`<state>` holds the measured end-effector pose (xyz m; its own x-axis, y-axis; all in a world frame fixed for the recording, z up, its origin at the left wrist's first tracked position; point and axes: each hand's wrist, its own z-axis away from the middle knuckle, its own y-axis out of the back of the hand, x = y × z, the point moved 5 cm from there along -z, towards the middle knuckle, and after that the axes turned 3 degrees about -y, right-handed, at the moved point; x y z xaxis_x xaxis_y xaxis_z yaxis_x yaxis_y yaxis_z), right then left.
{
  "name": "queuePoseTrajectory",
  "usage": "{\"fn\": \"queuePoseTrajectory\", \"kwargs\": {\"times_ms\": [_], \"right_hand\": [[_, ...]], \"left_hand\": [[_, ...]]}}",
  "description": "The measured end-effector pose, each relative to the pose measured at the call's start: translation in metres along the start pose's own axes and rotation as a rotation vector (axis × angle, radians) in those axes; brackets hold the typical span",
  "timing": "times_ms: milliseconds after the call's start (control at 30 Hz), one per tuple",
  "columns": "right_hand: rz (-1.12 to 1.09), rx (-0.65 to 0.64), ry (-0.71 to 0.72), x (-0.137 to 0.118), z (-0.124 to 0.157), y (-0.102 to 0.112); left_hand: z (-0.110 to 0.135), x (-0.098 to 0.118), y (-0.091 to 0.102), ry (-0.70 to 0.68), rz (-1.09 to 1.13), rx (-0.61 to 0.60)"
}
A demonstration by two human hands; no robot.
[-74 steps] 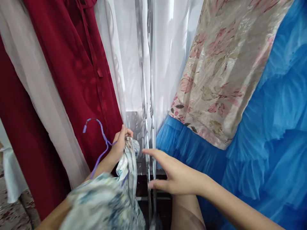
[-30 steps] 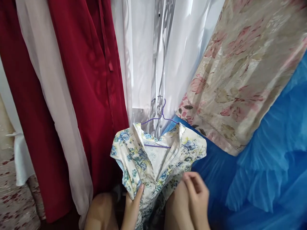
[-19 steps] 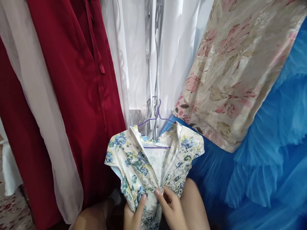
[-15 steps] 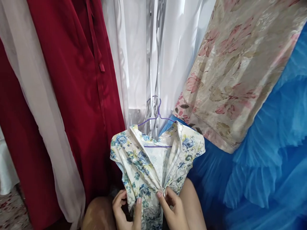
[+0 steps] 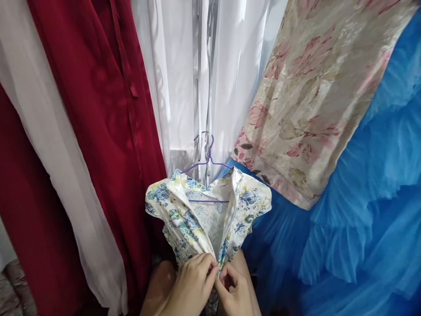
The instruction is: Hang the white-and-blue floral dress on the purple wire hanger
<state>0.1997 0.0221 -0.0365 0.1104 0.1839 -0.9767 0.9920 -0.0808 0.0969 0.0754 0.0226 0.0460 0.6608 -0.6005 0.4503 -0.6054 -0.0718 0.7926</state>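
A white dress (image 5: 184,224) with blue and yellow flowers and short cap sleeves hangs on a thin purple wire hanger (image 5: 209,159). It is parted in a deep V, with the inside cloth showing. At the bottom of that V, my left hand (image 5: 197,274) has its fingers closed in a pinch on the dress's left edge. Right beside it, my right hand (image 5: 234,285) pinches the same spot from the other side. The fingertips nearly meet and cover whatever fastening is there. The lower part of the dress is mostly hidden behind my hands.
Dark red cloth (image 5: 98,109) and a pale sheer strip (image 5: 62,131) hang at left. White fabric (image 5: 177,87) with grey ribbons hangs behind the hanger. At right are a beige flowered garment (image 5: 305,109) and ruffled blue tulle (image 5: 345,228). My bare legs (image 5: 161,283) are below.
My left hand has moved from the dress's left side up and right to the bottom of the V, closing into a pinch beside my right hand. The view has shifted slightly.
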Motion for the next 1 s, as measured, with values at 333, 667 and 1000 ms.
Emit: {"fn": "queuePoseTrajectory", "kwargs": {"times_ms": [333, 667, 1000], "right_hand": [[-0.017, -0.072, 0.037, 0.007, 0.003, -0.026], [0.010, -0.182, -0.056, 0.006, 0.008, -0.001], [-0.131, -0.113, 0.335, -0.177, -0.101, 0.005]], "left_hand": [[-0.103, 0.002, 0.137, -0.473, -0.382, 0.319], [-0.132, 0.022, 0.167, -0.512, -0.368, 0.460], [-0.119, 0.032, 0.155, -0.621, -0.160, 0.195]]}}
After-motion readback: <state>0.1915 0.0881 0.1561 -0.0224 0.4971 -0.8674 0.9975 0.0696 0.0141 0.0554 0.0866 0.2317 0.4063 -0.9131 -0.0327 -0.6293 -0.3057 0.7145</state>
